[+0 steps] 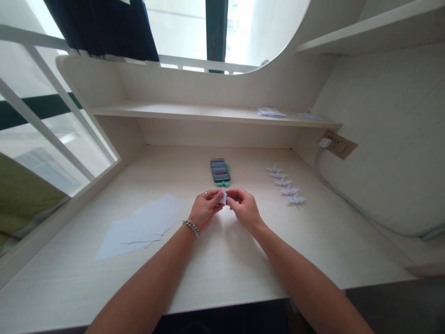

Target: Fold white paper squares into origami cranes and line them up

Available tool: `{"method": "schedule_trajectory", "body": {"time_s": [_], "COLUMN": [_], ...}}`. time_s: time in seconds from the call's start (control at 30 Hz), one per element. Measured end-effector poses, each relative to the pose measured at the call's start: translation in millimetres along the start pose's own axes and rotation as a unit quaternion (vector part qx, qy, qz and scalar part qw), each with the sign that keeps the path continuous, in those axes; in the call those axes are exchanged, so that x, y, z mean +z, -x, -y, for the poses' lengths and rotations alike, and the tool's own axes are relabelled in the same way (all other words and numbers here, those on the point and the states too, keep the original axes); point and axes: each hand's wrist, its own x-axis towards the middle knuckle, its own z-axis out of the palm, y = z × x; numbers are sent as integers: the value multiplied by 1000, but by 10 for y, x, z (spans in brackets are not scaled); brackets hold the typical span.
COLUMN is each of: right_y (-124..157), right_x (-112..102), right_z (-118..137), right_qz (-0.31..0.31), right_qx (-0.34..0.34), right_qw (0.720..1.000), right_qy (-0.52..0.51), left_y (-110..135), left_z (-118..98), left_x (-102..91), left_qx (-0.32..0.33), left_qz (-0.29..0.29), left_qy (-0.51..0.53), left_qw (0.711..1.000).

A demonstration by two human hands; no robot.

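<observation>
While the left hand (205, 207) and right hand (245, 208) pinch the small paper (223, 196) near the phone (220, 170), press each fold gently.

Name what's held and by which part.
A small, folded white paper piece: the bare left hand pinches its left side, the bare right hand its right side. Which fold is too small to tell.
</observation>
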Motion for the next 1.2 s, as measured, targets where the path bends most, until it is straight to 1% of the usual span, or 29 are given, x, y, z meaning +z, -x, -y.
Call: {"method": "schedule_trajectory", "body": {"time_s": [0.07,0.2,0.27,0.4,0.6,0.67,0.73,0.83,0.9,0.93,1.03,1.2], "right_y": [23,44,48,50,46,36,18,-18,-38,-43,-33,32], "right_x": [-4,-40,-57,-73,-90,-98,-112,-144,-166,-174,-179,-155], "right_z": [-8,9,23,47,62,58,53,46,40,38,42,85], "right_qz": [-22,-28,-26,-24,-27,-26,-19,25,55,60,41,13], "right_qx": [-9,-42,-53,-51,-68,-59,-35,12,28,28,4,-72], "right_qw": [999,996,995,996,994,995,998,1000,998,998,999,992], "right_qy": [27,74,76,67,82,77,56,1,-20,-20,13,102], "left_y": [-3,-5,1,13,1,-5,-5,5,15,20,29,25], "left_z": [20,43,36,13,32,41,43,36,28,23,11,6], "left_x": [2,6,13,36,47,41,35,37,45,52,71,79], "left_qx": [-2,0,1,-6,-8,-6,-5,-8,-12,-13,-14,-6], "left_qz": [-3,-7,-14,-25,-19,-22,-22,-16,-11,-8,-3,-10], "left_qy": [-18,-40,-38,-25,-28,-35,-44,-59,-69,-70,-69,-86], "left_qw": [1000,999,999,999,999,999,999,998,997,997,998,996]}}
